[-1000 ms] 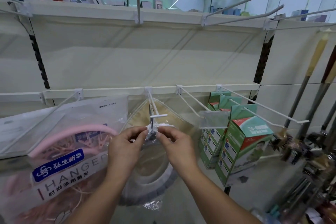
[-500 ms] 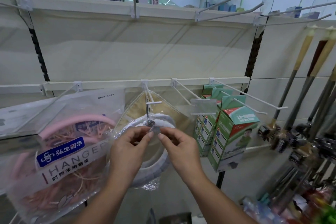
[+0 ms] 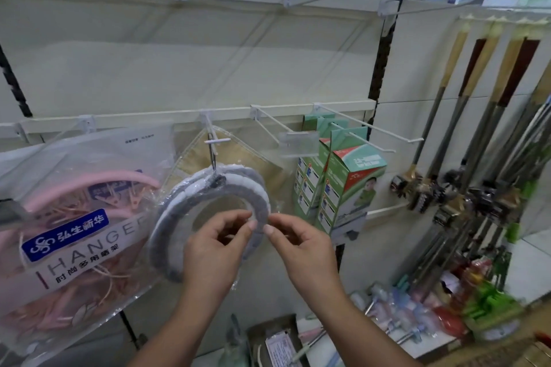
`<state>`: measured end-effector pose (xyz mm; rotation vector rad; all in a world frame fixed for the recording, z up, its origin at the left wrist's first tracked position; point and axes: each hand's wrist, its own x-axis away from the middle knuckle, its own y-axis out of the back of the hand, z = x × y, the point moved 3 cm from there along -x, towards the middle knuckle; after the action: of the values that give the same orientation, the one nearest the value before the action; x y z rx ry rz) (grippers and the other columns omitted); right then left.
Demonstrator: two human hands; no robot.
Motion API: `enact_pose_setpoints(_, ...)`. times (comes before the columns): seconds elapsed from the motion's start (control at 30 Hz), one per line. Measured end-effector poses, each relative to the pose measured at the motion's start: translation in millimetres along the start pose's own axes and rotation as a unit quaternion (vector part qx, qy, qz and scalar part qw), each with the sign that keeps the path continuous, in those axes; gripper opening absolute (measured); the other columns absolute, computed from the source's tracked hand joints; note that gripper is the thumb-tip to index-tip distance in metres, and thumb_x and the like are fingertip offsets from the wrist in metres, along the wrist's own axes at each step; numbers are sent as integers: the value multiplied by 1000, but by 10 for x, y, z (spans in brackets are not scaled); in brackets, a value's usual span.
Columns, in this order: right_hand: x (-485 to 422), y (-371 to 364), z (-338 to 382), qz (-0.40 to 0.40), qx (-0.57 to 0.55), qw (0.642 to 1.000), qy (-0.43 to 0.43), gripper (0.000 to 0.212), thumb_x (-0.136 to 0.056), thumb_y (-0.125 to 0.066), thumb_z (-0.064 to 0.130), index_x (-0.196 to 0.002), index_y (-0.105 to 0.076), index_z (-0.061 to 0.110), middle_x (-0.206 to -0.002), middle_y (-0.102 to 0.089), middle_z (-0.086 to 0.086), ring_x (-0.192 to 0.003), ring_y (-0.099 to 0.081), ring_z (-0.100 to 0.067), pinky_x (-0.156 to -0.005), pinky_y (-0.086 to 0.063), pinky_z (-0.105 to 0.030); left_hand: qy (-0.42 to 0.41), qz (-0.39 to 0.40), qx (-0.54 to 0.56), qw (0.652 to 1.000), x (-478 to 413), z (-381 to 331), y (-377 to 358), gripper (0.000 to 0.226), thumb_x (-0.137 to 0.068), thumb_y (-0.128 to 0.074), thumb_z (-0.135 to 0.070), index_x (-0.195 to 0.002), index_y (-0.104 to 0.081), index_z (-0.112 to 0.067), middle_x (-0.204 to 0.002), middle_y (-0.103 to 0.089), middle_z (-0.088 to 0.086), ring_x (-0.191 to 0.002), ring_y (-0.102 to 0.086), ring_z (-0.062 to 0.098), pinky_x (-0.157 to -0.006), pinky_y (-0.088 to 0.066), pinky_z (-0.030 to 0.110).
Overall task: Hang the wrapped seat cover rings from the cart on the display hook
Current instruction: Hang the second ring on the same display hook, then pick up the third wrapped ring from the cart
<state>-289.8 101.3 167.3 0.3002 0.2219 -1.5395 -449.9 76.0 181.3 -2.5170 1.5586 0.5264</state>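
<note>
I am looking at a store display wall. The wrapped seat cover rings (image 3: pixel 208 205), grey and white in clear plastic, are hanging on the display hook (image 3: pixel 212 143). My left hand (image 3: pixel 214 247) and right hand (image 3: pixel 301 247) are hovering just in front of the rings, fingers (image 3: pixel 250 225) loosely curled, gripping nothing. A pink hanger pack (image 3: pixel 77 226) is hanging at left.

rings (image 3: pixel 208 205) on hook (image 3: pixel 212 143), hanger bag (image 3: pixel 74 232) left
</note>
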Motion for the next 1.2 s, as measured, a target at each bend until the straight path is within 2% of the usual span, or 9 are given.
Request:
enact_pose_setpoints(0.07, 59, 102, -39, -17, 0, 1000, -5, 17, -86, -79, 20, -96, -79, 34, -93, -80, 17, -89, -73, 2, -78, -54, -12, 1, 20, 9, 1000, 61, 11, -104, 18, -79, -83, -18, -87, -78, -33, -83, -78, -12, -79, -74, 13, -75, -58, 25)
enact_pose_setpoints(0.13, 131, 219, -88, -39, -3, 999, -14, 16, -86, -80, 21, -97, -79, 33, -94, -80, 15, -91, -74, -1, -82, -56, -17, -1, 36, 14, 999, 127, 26, -224, 19, -79, -83, -18, -86, -77, -34, -82, -78, -11, -77, -73, 14, -75, -58, 28)
enact_pose_setpoints(0.27, 280, 475, -186, -82, 15, 996, -39, 17, -85, -80, 27, -101, -80, 31, -95, -81, 13, -94, -74, -7, -89, -60, -32, -6, 77, 22, 997, 253, 37, -474, 17, -79, -82, -16, -88, -77, -30, -83, -78, -11, -70, -69, 4, -71, -56, 22)
enact_pose_setpoints(0.37, 407, 686, -227, -108, 16, 992, -55, 20, -86, -79, 27, -106, -80, 28, -99, -81, 10, -97, -74, -11, -92, -60, -38, -2, 108, 31, 994, 364, 34, -659, 20, -80, -81, -15, -87, -76, -32, -84, -78, -16, -71, -68, -1, -70, -53, 11)
enact_pose_setpoints(0.8, 1191, 1690, -532, -241, 58, 962, -117, 18, -87, -78, 28, -104, -78, 36, -102, -79, 17, -100, -73, -3, -87, -59, -27, 41, 301, 26, 953, 1081, 204, -1561, 22, -79, -83, -18, -87, -76, -38, -83, -77, -12, -74, -70, 1, -68, -52, 11)
enact_pose_setpoints(0.93, 1464, 1965, -602, -291, 67, 945, -133, 22, -88, -77, 32, -109, -78, 34, -106, -79, 13, -105, -73, -7, -94, -60, -41, 61, 357, 20, 932, 1330, 263, -1847, 21, -78, -83, -19, -87, -77, -37, -82, -77, -14, -75, -71, 2, -67, -53, 15)
enact_pose_setpoints(1.03, 1645, 2154, -618, -329, 62, 931, -144, 21, -87, -79, 27, -108, -79, 30, -105, -80, 11, -105, -74, -8, -96, -59, -42, 61, 395, 25, 916, 1531, 293, -2077, 23, -79, -83, -19, -89, -77, -39, -83, -77, -13, -78, -72, 5, -74, -54, 20)
enact_pose_setpoints(1.1, 1765, 2289, -625, -354, 73, 921, -146, 21, -87, -79, 24, -106, -79, 31, -103, -80, 12, -102, -74, -7, -93, -60, -37, 60, 421, 29, 905, 1667, 305, -2231, 26, -79, -83, -19, -92, -77, -40, -84, -77, -10, -82, -73, 7, -76, -54, 22)
enact_pose_setpoints(1.2, 1944, 2492, -638, -388, 80, 905, -151, 21, -87, -78, 19, -103, -79, 33, -95, -81, 13, -88, -76, -6, -75, -60, -22, 68, 451, 30, 890, 1855, 315, -2453, 24, -79, -83, -20, -92, -77, -39, -85, -77, -7, -83, -73, 7, -75, -54, 20)
